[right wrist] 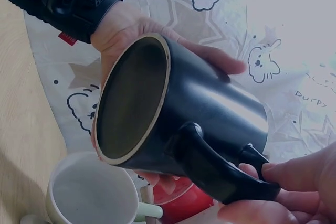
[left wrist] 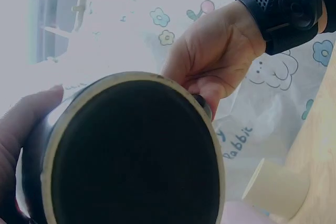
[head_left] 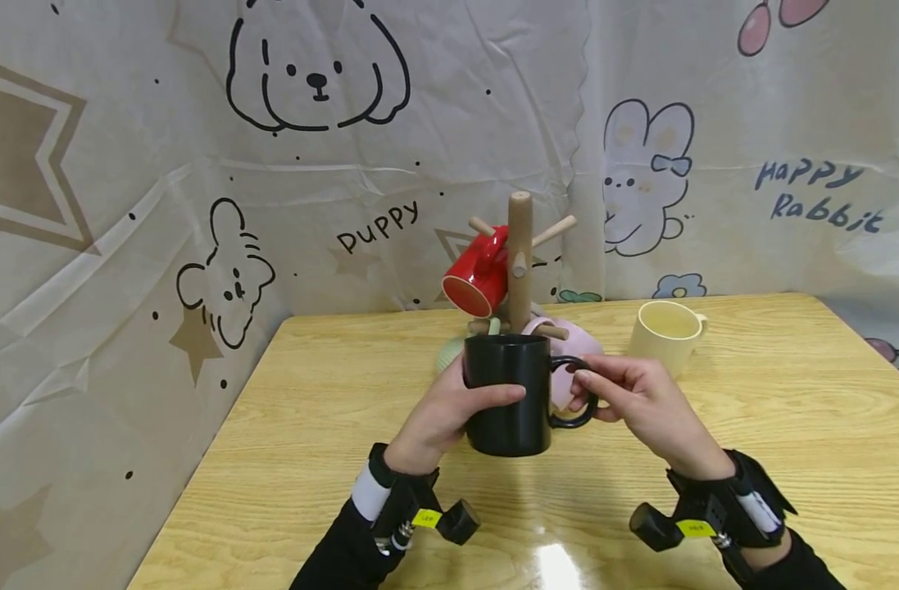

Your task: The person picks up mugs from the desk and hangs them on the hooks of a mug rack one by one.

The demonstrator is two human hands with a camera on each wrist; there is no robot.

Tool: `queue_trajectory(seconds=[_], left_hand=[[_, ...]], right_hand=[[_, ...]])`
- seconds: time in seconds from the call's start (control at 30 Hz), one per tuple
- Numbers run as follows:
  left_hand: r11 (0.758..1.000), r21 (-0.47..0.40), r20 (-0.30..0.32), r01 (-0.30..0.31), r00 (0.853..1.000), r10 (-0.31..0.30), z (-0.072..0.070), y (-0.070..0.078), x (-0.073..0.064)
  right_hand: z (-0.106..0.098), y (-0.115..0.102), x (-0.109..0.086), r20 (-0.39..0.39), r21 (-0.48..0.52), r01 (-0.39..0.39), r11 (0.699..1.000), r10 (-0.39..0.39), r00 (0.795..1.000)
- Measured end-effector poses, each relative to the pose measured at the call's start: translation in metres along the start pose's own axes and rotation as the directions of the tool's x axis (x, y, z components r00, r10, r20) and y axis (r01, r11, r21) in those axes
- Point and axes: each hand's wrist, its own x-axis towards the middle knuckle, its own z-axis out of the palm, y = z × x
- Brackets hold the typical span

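A black mug point(head_left: 510, 410) is held upright above the table, in front of a wooden mug tree point(head_left: 520, 270). My left hand point(head_left: 438, 414) grips its body from the left, thumb across the near side. From the right, my right hand point(head_left: 644, 406) pinches the mug's handle point(right wrist: 210, 171) between thumb and fingers. The mug's dark base point(left wrist: 136, 156) with its pale unglazed ring fills much of the left wrist view. On the tree's upper left peg hangs a red mug point(head_left: 469, 283), mouth tilted downward. A pink mug point(head_left: 583, 346) is at a lower peg, partly hidden behind the black mug.
A pale green mug point(head_left: 450, 354) shows at the tree's lower left, mostly covered by the black mug and left hand. To the right, a yellow mug point(head_left: 659, 340) stands upright on the wooden table point(head_left: 287, 426). A printed cloth point(head_left: 434, 147) hangs behind and along the left.
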Motion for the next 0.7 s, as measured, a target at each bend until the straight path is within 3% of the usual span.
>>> queue_trajectory(seconds=[0.4,0.7], left_hand=[[1.0,0.023,-0.081,-0.007,0.997,0.009,0.0037,-0.0041,0.0002],[1.0,0.012,-0.064,-0.019,0.998,0.02,0.0024,-0.0043,0.0015]], right_hand=[[0.0005,0.0007,0.0021,0.007,-0.037,0.021,0.999,-0.02,1.0],[-0.0039,0.0018,0.0055,0.003,0.012,-0.046,0.999,0.046,0.999]])
